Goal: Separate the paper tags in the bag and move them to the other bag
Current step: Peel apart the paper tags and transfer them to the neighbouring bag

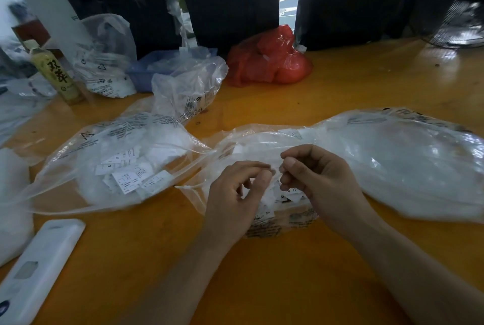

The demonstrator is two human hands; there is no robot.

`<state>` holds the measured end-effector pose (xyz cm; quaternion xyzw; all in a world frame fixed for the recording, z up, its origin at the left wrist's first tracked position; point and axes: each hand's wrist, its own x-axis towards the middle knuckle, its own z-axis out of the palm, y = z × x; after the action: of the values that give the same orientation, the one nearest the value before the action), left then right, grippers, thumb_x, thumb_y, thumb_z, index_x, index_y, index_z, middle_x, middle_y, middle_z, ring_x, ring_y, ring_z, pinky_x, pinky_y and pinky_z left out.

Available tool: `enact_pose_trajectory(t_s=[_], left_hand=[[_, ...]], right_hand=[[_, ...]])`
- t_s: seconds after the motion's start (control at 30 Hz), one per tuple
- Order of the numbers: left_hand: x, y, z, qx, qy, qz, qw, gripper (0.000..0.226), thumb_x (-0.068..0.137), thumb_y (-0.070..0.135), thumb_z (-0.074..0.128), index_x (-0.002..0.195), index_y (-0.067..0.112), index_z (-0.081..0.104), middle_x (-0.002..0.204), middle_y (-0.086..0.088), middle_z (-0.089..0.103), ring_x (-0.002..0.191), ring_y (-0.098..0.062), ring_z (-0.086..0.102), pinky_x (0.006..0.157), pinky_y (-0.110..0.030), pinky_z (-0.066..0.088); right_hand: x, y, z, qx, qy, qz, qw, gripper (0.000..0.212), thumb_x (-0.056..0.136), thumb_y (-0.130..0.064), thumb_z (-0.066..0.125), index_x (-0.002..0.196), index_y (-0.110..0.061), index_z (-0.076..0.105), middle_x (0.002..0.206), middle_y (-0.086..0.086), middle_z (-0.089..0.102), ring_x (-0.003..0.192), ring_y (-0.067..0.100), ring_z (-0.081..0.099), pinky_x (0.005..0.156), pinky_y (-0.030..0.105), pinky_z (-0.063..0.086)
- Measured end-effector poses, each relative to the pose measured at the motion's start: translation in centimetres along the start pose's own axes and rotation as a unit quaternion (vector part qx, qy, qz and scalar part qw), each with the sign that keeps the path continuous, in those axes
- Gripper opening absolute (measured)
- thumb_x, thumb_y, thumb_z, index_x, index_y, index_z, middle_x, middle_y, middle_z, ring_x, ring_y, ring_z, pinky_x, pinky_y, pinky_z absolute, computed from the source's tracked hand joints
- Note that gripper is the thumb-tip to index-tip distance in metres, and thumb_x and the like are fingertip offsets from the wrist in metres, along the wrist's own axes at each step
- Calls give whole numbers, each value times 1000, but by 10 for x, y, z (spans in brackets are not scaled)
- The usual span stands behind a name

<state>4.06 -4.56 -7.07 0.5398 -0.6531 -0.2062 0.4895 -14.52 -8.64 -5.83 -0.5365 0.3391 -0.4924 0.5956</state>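
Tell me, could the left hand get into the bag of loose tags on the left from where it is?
Probably yes: the left hand sits just beside that bag, with nothing between them, though it first must release its tag.

Two hands (237, 191) (318, 180); one red bag (269, 62); one bottle (56, 73).

Left hand (237, 193) and right hand (317, 180) pinch white paper tags (272, 195) together over the clear bag (392, 162); tag-filled bag (112, 162) left.
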Motion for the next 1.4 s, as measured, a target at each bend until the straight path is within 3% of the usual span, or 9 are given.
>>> enact_pose_trajectory(t_s=[0.1, 0.23, 0.37, 0.5, 0.73, 0.87, 1.13, 1.23, 1.4], left_hand=[[-1, 3, -1, 18, -30, -7, 999, 31, 86, 68, 64, 113, 54, 65, 107, 39, 62, 89, -3, 57, 71, -11, 42], [-2, 3, 0, 5, -8, -2, 1000, 6, 92, 56, 70, 97, 54, 69, 98, 34, 67, 84, -6, 58, 68, -14, 43], [-1, 0, 0, -11, -5, -36, 999, 7, 95, 46, 71, 94, 40, 74, 90, 20, 70, 83, -10, 62, 72, -15, 45], [-2, 2, 0, -50, -43, -54, 996, 13, 98, 36, 63, 96, 30, 74, 94, 17, 75, 93, -9, 69, 79, -16, 53], [-1, 3, -4, -175, -4, -128, 976, 10, 99, 16, 72, 95, 25, 74, 92, 3, 80, 82, -14, 77, 68, -21, 60], [-1, 2, -5, -168, -9, -122, 978, 10, 94, 22, 78, 93, 32, 75, 90, 4, 79, 85, -13, 77, 73, -19, 60], [-2, 4, -6, -185, -20, -149, 971, 17, 88, 45, 76, 99, 33, 79, 90, 5, 81, 75, -6, 77, 51, -19, 54], [2, 0, -8, -237, 34, -189, 952, 7, 91, 28, 76, 97, 25, 79, 98, 1, 82, 81, -10, 79, 44, -17, 49], [8, -4, -13, -443, 122, -254, 851, 32, 79, 13, 78, 109, 4, 73, 108, -18, 79, 99, -31, 79, 71, -21, 63]], right_hand=[[0, 2, -1, 22, 3, 0, 1000, 24, 88, -33, 75, 106, -18, 76, 93, 12, 73, 86, 26, 72, 79, 31, 60], [0, -3, -2, 36, 3, -4, 999, 30, 89, -40, 75, 109, -17, 76, 92, 10, 72, 83, 25, 70, 78, 30, 58], [-4, -7, -1, -142, -22, -11, 990, 35, 82, -61, 73, 111, -42, 73, 85, -4, 68, 70, 12, 61, 68, 29, 56], [-3, -6, 3, -227, -2, -24, 974, 7, 90, -47, 71, 91, -40, 73, 78, -1, 69, 63, 17, 58, 58, 31, 50], [-2, -1, 0, -214, -8, -14, 977, 4, 93, -36, 72, 92, -33, 70, 84, -1, 72, 71, 15, 66, 67, 27, 57], [-3, -3, -1, -225, -44, 17, 973, 24, 91, -43, 70, 114, -37, 67, 89, -7, 72, 75, 8, 68, 71, 25, 58], [-5, -3, 6, -269, 0, -45, 962, 7, 91, -43, 69, 93, -36, 70, 81, -11, 70, 68, 10, 64, 61, 30, 55], [-2, 4, 3, -334, 40, -52, 940, 11, 97, -43, 64, 107, -41, 67, 85, -19, 70, 79, 0, 66, 66, 16, 54], [5, 16, -4, -570, -20, -92, 816, 28, 102, -27, 60, 129, -33, 64, 120, -17, 61, 103, 0, 56, 93, 22, 47]])
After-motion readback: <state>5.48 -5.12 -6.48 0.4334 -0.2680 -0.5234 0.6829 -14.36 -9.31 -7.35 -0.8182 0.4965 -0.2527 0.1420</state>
